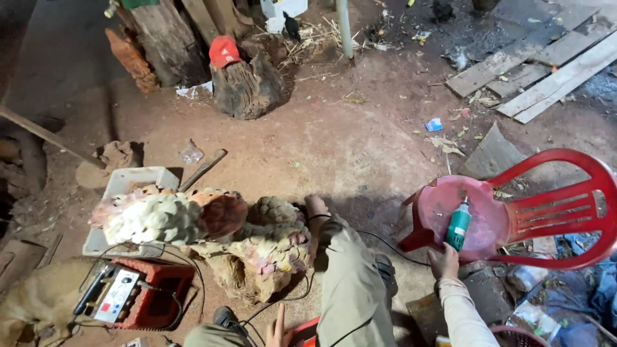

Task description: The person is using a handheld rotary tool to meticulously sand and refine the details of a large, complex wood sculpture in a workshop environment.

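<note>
I see a green handheld power tool (458, 225), white tip up, standing tilted on the red plastic chair (565, 212) seat.

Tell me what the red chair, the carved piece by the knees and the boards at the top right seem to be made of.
The red chair looks like moulded plastic: glossy, one piece, slotted back. The carved piece looks like raw wood, scaly-cut, matt, partly tinted; I can't be sure. The boards look like rough, unpainted, grey planks.
</note>
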